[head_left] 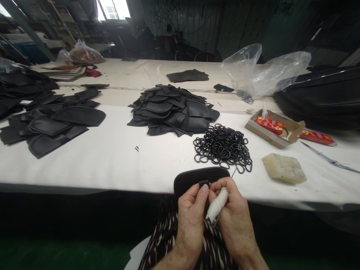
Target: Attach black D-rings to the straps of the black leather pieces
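A black padded piece (187,180) with rounded corners lies at the table's front edge, partly hidden by my hands. My left hand (192,213) pinches a small black strap loop (204,183) on it between thumb and finger. Close beside it, my right hand (233,210) is closed around a white wrapped handle (217,204), its fingertips near the loop; a thin tool tip points up and right from there. Just beyond the hands is a heap of black D-shaped rings (223,146).
Black pieces are piled at the centre (171,108) and left (62,120). To the right are a cardboard box (274,129), a yellowish block (284,168), scissors (329,157) and a clear plastic bag (270,71). A dark bag stands at the far right.
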`<state>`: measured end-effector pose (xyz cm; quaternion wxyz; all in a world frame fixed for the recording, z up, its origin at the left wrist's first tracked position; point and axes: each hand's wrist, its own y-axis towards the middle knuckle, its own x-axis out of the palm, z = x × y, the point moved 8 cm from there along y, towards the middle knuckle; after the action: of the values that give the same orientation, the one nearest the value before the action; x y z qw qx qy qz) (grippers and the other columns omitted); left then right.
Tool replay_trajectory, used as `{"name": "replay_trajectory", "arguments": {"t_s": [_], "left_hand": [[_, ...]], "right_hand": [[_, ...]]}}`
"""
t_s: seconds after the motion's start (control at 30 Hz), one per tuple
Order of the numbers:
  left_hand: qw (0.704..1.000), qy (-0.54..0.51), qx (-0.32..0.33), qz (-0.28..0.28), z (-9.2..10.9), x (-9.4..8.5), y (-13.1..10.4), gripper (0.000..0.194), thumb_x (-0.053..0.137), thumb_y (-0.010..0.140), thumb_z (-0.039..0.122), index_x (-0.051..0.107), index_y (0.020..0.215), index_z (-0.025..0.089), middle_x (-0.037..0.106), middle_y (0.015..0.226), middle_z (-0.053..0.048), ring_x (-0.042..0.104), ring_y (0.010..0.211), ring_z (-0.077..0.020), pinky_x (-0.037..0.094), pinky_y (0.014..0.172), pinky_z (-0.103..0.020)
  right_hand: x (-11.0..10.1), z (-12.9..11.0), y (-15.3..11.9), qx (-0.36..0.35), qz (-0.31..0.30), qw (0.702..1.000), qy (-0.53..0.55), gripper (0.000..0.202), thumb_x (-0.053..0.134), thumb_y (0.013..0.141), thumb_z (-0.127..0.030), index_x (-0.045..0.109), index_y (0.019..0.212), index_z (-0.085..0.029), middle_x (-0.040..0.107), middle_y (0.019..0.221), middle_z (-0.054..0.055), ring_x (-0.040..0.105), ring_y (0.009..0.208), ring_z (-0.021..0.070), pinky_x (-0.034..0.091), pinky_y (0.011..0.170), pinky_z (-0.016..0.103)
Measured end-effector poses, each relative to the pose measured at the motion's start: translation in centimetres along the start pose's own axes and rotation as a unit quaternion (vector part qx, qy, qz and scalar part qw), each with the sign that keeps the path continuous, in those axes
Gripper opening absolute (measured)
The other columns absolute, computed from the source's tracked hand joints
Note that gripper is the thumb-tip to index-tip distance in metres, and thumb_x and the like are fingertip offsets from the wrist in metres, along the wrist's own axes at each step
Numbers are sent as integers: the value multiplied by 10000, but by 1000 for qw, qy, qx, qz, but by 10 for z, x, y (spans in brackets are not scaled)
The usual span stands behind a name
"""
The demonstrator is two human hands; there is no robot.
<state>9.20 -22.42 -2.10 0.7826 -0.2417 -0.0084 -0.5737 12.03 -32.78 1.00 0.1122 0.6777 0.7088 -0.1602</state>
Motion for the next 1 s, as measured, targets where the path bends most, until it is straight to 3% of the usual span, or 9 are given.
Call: {"name": "replay_trajectory", "arguments": {"t_s": [0.3,0.53,0.77,1.0], "left_hand": [[999,-31,-8,12,-5,-3,3,288,599,801,415,590,731,135,514,675,2,436,616,-100,373,548,-197],[993,-99,-62,14,-12,-5,8,256,654,766,381,629,726,130,560,662,0,485,596,-86,401,556,-186],[983,-163,-85,7,-11,-7,15,211,696,728,333,683,736,123,647,727,-36,576,637,-114,459,601,-214],[980,-170,-102,6,-13,-8,16,196,710,721,306,683,721,112,653,691,-29,561,575,-87,442,559,-194]], "right_hand": [[3,1,-1,-12,3,1000,4,170,540,832,-369,485,766,-223,562,641,-46,502,537,106,424,499,200],[6,4,-7,-34,-6,999,-2,167,513,865,-347,501,766,-214,596,640,-29,525,517,101,435,475,192],[-1,-12,-18,-226,56,972,-11,52,505,859,-169,521,827,-207,655,929,57,659,795,141,528,661,208],[0,-19,-23,-304,89,947,-52,102,484,841,-108,513,837,-206,673,929,77,675,785,145,545,644,212]]}}
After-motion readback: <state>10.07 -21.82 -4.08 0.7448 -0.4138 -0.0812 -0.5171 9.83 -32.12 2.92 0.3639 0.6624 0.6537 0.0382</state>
